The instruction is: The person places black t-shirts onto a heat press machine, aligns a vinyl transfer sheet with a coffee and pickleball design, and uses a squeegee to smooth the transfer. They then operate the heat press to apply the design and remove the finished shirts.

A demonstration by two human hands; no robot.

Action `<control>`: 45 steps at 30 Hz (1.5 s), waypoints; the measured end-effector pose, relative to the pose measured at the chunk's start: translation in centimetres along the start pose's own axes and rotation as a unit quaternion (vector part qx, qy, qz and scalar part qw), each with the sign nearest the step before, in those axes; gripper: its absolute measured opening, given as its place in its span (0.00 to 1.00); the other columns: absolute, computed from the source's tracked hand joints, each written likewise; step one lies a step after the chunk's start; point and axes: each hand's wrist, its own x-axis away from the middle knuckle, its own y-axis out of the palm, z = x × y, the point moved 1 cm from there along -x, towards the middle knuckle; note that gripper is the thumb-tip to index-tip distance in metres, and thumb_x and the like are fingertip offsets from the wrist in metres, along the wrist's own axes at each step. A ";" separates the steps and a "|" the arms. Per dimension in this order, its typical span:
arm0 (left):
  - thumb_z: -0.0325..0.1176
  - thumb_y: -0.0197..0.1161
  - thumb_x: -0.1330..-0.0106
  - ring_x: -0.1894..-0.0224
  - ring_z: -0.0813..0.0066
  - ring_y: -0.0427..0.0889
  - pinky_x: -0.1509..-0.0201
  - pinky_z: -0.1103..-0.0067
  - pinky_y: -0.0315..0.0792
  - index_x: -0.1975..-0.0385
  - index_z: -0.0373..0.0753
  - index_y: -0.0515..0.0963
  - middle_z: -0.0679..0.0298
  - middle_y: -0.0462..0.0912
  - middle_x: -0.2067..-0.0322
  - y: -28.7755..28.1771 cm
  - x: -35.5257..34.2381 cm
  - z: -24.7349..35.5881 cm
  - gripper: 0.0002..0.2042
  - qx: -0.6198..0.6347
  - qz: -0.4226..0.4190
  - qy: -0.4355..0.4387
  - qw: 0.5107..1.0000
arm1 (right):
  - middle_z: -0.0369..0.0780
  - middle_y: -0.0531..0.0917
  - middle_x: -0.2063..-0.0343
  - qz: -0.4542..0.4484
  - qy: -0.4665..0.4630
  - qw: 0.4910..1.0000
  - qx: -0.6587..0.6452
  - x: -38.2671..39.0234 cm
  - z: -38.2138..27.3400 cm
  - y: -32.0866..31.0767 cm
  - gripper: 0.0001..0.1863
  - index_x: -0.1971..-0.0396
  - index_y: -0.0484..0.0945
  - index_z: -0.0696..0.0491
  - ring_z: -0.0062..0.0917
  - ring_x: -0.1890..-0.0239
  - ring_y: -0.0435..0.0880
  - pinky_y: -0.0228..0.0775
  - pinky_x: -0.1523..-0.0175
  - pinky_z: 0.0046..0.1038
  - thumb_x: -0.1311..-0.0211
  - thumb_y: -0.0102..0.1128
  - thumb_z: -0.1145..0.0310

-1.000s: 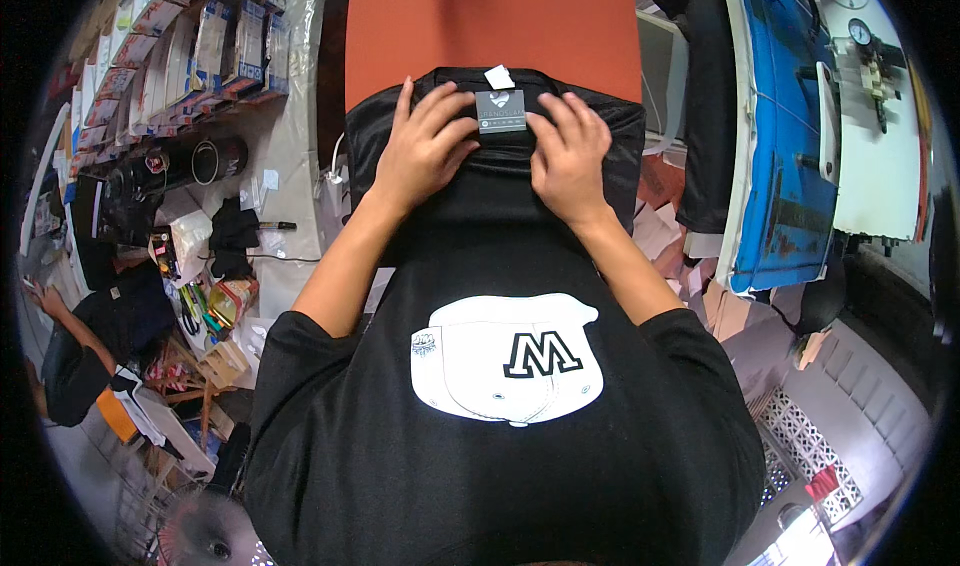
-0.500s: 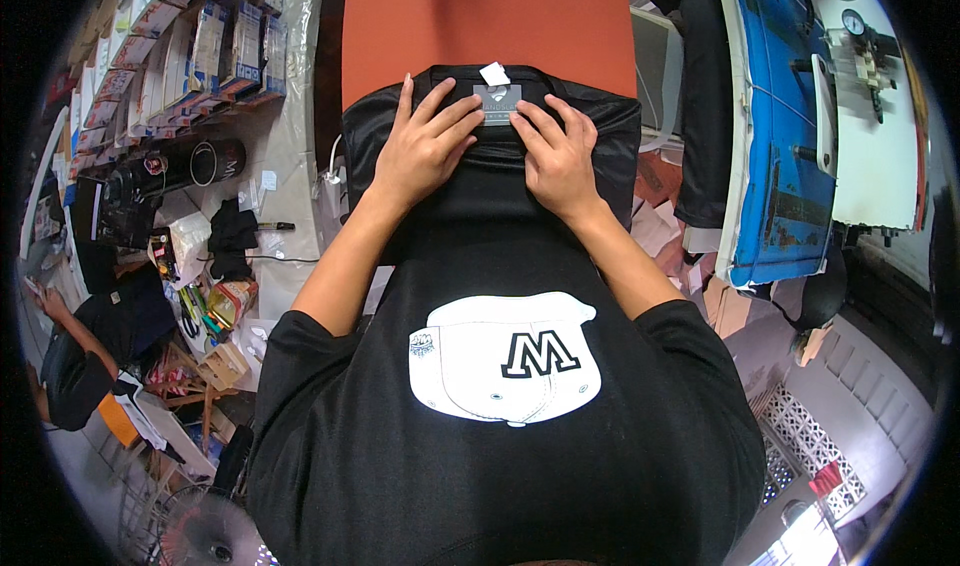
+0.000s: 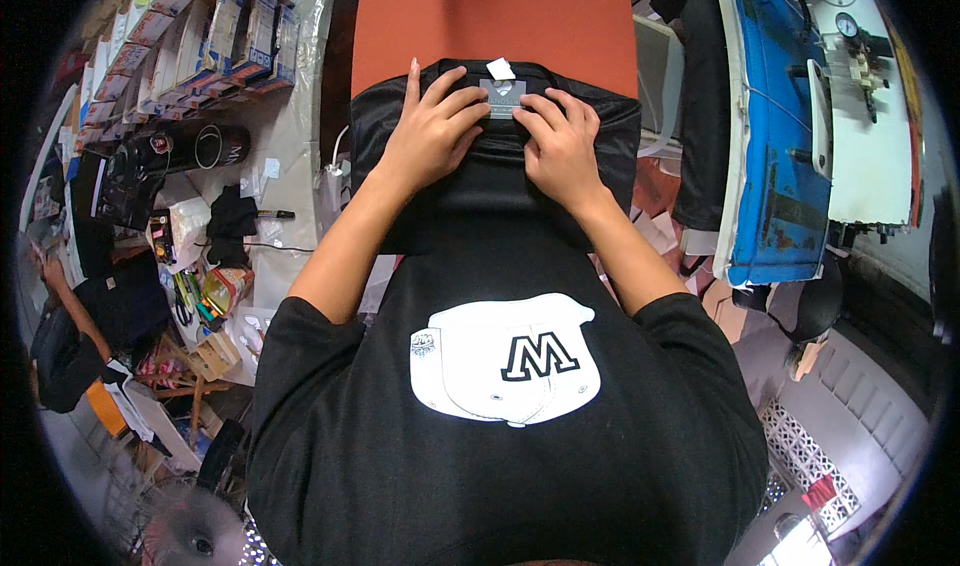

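A black glossy garment [image 3: 375,131] lies spread on an orange-red board [image 3: 490,16], collar toward the far side. Inside the collar is a grey printed label [image 3: 504,99], with a small white tag [image 3: 501,69] just beyond it. My left hand [image 3: 430,131] rests on the garment left of the label, fingers apart and slightly bent, fingertips at the label's left side. My right hand [image 3: 560,146] lies opposite, its bent, separated fingers touching the label's right side. Neither hand grasps anything visible.
Stacked boxes [image 3: 225,36] and a cluttered table with a black camera [image 3: 130,181] stand at left. Another person [image 3: 75,316] is at lower left. A blue machine panel [image 3: 765,216] with white-topped equipment and a gauge [image 3: 848,27] is at right.
My right fingertips have moved left onto the label's edge. My left fingers have shifted slightly toward the label. The view has also shifted slightly.
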 end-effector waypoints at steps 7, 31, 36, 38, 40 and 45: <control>0.31 0.69 0.47 0.41 0.58 0.73 0.30 0.54 0.54 0.61 0.42 0.83 0.63 0.81 0.55 -1.3 -2.4 -0.3 0.13 0.051 0.074 -0.041 0.995 | 0.41 0.77 0.56 0.030 0.092 0.994 -0.054 -2.9 1.1 -2.0 0.13 0.69 0.82 0.51 0.38 0.47 0.73 0.62 0.46 0.46 0.61 0.61 0.73; 0.37 0.63 0.33 0.65 0.63 0.85 0.57 0.72 0.76 0.61 0.30 0.83 0.52 0.86 0.67 -8.9 23.1 1.3 0.13 0.050 0.186 -0.459 0.867 | 0.55 0.85 0.65 0.165 0.458 0.815 0.313 10.8 16.9 -29.1 0.44 0.70 0.87 0.58 0.57 0.52 0.79 0.68 0.44 0.49 0.30 0.31 0.34; 0.32 0.63 0.35 0.64 0.61 0.85 0.55 0.70 0.76 0.62 0.31 0.83 0.52 0.85 0.65 -9.4 26.8 3.1 0.10 0.035 0.172 -0.425 0.888 | 0.54 0.84 0.62 0.217 0.254 0.899 0.284 9.0 7.7 -24.4 0.26 0.61 0.84 0.58 0.51 0.53 0.78 0.62 0.40 0.44 0.32 0.55 0.47; 0.32 0.63 0.35 0.64 0.62 0.85 0.55 0.71 0.76 0.61 0.31 0.83 0.52 0.85 0.66 -9.0 28.0 3.4 0.10 0.034 0.163 -0.416 0.894 | 0.51 0.75 0.46 0.258 0.217 0.904 0.261 8.8 5.1 -23.3 0.25 0.54 0.82 0.48 0.50 0.42 0.69 0.60 0.42 0.53 0.44 0.68 0.46; 0.31 0.62 0.34 0.64 0.66 0.85 0.56 0.74 0.77 0.60 0.31 0.83 0.53 0.86 0.66 -8.4 29.1 3.8 0.10 0.041 0.138 -0.425 0.894 | 0.52 0.63 0.35 0.283 0.172 0.900 0.284 7.9 2.5 -23.4 0.38 0.42 0.76 0.41 0.51 0.35 0.62 0.57 0.39 0.55 0.54 0.75 0.42; 0.28 0.62 0.35 0.64 0.63 0.85 0.56 0.73 0.77 0.62 0.31 0.82 0.53 0.85 0.66 -7.2 31.0 4.7 0.08 0.054 0.147 -0.424 0.892 | 0.64 0.49 0.31 0.258 0.076 0.947 0.177 3.5 -2.2 -23.1 0.58 0.29 0.59 0.35 0.59 0.28 0.51 0.49 0.30 0.57 0.65 0.79 0.42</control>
